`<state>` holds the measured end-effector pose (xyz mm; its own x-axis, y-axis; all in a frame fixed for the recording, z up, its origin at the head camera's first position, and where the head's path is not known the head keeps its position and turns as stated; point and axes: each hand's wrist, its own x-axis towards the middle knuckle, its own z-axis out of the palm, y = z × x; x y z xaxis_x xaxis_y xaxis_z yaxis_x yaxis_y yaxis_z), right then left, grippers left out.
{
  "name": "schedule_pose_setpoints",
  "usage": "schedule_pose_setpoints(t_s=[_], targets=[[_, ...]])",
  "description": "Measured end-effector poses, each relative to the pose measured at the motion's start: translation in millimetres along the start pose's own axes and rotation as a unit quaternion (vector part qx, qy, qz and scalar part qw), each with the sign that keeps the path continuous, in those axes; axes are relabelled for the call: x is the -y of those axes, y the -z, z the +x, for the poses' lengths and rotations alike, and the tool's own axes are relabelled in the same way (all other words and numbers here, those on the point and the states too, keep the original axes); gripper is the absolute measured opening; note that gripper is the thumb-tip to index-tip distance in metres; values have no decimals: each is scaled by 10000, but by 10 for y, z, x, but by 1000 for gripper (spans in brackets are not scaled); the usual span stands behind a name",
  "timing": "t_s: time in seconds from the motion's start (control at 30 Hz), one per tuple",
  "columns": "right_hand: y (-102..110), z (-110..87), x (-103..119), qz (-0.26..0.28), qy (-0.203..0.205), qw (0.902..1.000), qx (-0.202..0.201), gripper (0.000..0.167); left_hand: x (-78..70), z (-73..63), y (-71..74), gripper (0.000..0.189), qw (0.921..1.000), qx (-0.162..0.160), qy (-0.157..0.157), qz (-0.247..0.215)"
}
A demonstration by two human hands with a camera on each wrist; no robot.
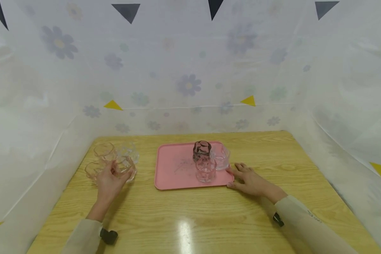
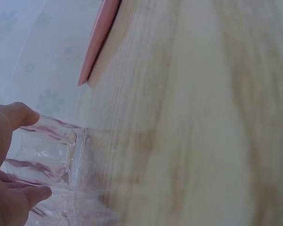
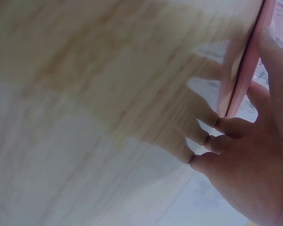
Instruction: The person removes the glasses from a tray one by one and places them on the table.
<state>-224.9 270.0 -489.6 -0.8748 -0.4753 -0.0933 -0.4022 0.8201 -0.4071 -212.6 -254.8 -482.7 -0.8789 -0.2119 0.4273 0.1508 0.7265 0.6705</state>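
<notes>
At the left of the table, my left hand [image 1: 109, 181] holds a faintly tinted clear drinking glass [image 1: 127, 167] between thumb and fingers. In the left wrist view that glass [image 2: 42, 155] has wavy sides. Close around the hand stand other glasses: an amber-tinted one [image 1: 104, 151] behind, another [image 1: 92, 169] to its left, and a colourless one [image 1: 130, 150]. My right hand [image 1: 249, 181] lies with spread fingers at the right edge of the pink tray [image 1: 168, 169]. Its thumb and index finger touch the rim, while the other fingertips rest on the table, as the right wrist view shows.
On the tray's right half stand a dark grey glass [image 1: 202, 150], a clear glass [image 1: 222, 157] and a glass in front [image 1: 205, 172], close together. The wooden table [image 1: 184, 218] is enclosed by white flower-printed sheeting [image 1: 190, 116] at the back and sides.
</notes>
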Motion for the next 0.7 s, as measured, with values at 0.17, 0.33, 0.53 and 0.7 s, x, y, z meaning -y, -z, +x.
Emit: schedule_pose_setpoints(t_s=[0.17,0.33,0.53,0.7], targets=[[0,7,0,-37,10,10000,9,79,6,-7,5,46,9997,-148,-213,40],[-1,8,1,-13,-24,10000,34,79,15,8,-3,73,9962,-422,-738,161],[-2,12,3,-31,-8,10000,28,79,17,21,-22,81,9805,-914,-1733,169],[1,5,1,-27,16,10000,-13,79,-34,32,-33,86,9770,-965,-1895,160]])
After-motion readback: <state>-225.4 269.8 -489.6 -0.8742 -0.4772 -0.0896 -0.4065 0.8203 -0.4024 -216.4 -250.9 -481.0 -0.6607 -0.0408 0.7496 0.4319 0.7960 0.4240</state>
